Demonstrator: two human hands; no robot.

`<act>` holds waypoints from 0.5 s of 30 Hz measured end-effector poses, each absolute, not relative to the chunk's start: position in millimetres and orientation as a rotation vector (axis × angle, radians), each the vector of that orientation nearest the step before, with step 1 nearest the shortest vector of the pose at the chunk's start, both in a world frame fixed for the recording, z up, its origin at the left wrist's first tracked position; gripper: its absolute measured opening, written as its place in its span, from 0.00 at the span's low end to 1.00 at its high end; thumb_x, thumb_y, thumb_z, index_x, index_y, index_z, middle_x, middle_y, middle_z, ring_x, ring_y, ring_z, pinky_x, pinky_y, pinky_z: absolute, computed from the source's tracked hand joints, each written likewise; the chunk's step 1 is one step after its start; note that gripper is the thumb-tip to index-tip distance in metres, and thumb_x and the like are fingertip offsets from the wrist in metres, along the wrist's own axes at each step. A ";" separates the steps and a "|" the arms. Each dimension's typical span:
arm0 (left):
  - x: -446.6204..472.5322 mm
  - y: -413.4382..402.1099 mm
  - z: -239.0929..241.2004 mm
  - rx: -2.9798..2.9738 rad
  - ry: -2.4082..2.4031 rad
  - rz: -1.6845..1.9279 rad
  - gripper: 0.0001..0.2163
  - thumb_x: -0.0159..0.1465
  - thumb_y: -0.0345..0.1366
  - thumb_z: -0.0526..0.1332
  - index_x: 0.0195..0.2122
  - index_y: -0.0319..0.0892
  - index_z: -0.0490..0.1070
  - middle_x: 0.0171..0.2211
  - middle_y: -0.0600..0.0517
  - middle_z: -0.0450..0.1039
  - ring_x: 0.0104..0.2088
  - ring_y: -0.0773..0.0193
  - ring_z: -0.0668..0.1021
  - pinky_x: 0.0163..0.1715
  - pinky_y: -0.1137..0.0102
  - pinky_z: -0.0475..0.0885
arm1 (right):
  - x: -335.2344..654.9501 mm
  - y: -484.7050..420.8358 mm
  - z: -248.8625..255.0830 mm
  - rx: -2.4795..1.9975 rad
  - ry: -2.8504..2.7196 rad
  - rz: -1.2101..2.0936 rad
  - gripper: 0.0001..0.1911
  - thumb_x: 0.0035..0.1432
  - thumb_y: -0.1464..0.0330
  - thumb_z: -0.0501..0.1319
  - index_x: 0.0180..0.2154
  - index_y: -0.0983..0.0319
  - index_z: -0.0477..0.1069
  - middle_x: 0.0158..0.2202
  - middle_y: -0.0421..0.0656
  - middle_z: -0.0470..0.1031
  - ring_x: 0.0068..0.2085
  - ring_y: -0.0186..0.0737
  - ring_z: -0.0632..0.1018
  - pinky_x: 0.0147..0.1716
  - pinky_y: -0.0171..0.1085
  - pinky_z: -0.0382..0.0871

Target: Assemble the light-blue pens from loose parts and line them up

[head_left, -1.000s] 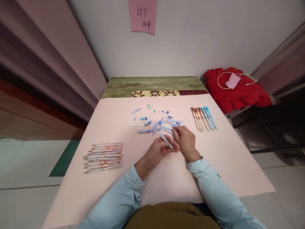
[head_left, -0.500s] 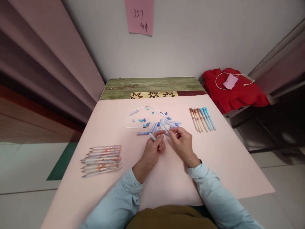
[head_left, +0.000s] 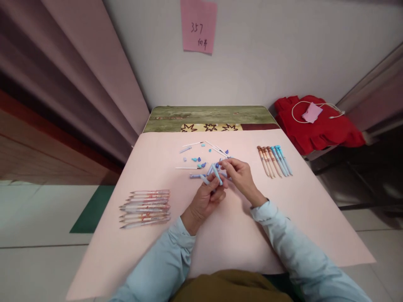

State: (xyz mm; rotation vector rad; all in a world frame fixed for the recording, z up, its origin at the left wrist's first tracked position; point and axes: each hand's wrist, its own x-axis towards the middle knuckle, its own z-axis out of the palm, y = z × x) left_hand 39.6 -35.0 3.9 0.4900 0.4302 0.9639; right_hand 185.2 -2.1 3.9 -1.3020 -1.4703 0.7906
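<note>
Two rows of pens [head_left: 145,208] look assembled on the surface [head_left: 226,239]; loose parts [head_left: 195,176] lie scattered, unjoined; left hand [head_left: 204,199] grips pale-blue barrels [head_left: 217,174]; right hand [head_left: 242,174] curls beside them, its hold unclear.

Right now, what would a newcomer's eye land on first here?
Probably the bright red, ruffled fabric bundle, right of the far end of the pink-covered table. Next, the rectangular pink paper note marked 357, up on the grey wall. Then, near the table's middle, the bare left hand holding a slim, pale-blue, plastic-looking tube, with the bare right hand close beside it.
</note>
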 end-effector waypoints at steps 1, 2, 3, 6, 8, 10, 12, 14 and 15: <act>37.6 -37.0 4.8 0.518 0.397 0.920 0.12 0.57 0.40 0.69 0.35 0.38 0.73 0.26 0.53 0.73 0.13 0.81 0.52 0.15 0.77 0.46 | 179.7 7.5 4.5 -1.347 -1.555 0.721 0.13 0.64 0.60 0.58 0.39 0.60 0.78 0.33 0.42 0.79 0.29 0.37 0.74 0.30 0.35 0.66; 35.8 -39.3 5.3 0.550 0.368 0.868 0.12 0.57 0.41 0.69 0.34 0.38 0.73 0.25 0.53 0.73 0.13 0.81 0.52 0.15 0.76 0.46 | 173.3 16.4 4.4 -1.414 -1.683 0.647 0.11 0.62 0.62 0.60 0.38 0.59 0.79 0.34 0.42 0.79 0.32 0.38 0.75 0.33 0.35 0.67; 34.4 -41.6 5.5 0.585 0.346 0.818 0.12 0.56 0.41 0.69 0.33 0.37 0.73 0.24 0.53 0.72 0.13 0.80 0.53 0.16 0.75 0.46 | 166.3 24.1 3.9 -1.471 -1.818 0.580 0.10 0.62 0.63 0.60 0.37 0.58 0.79 0.35 0.42 0.79 0.34 0.39 0.76 0.35 0.36 0.67; 32.0 -46.6 5.6 0.663 0.318 0.697 0.13 0.53 0.42 0.70 0.31 0.37 0.73 0.23 0.51 0.72 0.14 0.77 0.55 0.17 0.73 0.46 | 145.9 37.6 1.3 -1.566 -2.105 0.420 0.10 0.63 0.64 0.59 0.41 0.56 0.79 0.40 0.43 0.79 0.39 0.40 0.77 0.38 0.36 0.65; 31.8 -47.2 5.6 0.677 0.315 0.659 0.14 0.51 0.42 0.71 0.30 0.37 0.73 0.22 0.51 0.72 0.15 0.76 0.56 0.17 0.72 0.46 | 136.2 39.8 -0.3 -1.615 -2.188 0.338 0.12 0.65 0.63 0.58 0.45 0.55 0.78 0.43 0.43 0.78 0.40 0.41 0.77 0.37 0.36 0.65; 32.0 -46.4 5.5 0.671 0.317 0.655 0.16 0.49 0.44 0.72 0.30 0.38 0.73 0.21 0.51 0.72 0.15 0.75 0.57 0.18 0.72 0.46 | 131.2 39.4 -1.8 -1.642 -2.258 0.293 0.13 0.65 0.61 0.57 0.48 0.54 0.77 0.45 0.43 0.77 0.39 0.41 0.77 0.35 0.36 0.64; 32.3 -45.3 5.1 0.659 0.325 0.662 0.16 0.48 0.44 0.72 0.30 0.38 0.73 0.21 0.51 0.71 0.15 0.75 0.58 0.18 0.72 0.47 | 130.1 38.5 -3.6 -1.646 -2.316 0.288 0.13 0.66 0.62 0.56 0.47 0.53 0.77 0.45 0.43 0.77 0.38 0.40 0.77 0.34 0.36 0.63; 32.5 -44.7 4.3 0.637 0.324 0.671 0.15 0.49 0.43 0.72 0.30 0.37 0.73 0.22 0.51 0.72 0.15 0.76 0.58 0.17 0.72 0.47 | 131.4 37.5 -5.7 -1.649 -2.313 0.294 0.13 0.66 0.65 0.55 0.45 0.53 0.77 0.45 0.43 0.76 0.38 0.40 0.77 0.33 0.36 0.63; 32.7 -44.5 3.9 0.622 0.322 0.679 0.15 0.50 0.42 0.72 0.30 0.37 0.73 0.23 0.51 0.72 0.15 0.77 0.57 0.17 0.73 0.47 | 132.8 36.7 -6.7 -1.652 -2.285 0.297 0.13 0.65 0.66 0.55 0.45 0.54 0.77 0.45 0.43 0.76 0.38 0.39 0.77 0.33 0.36 0.63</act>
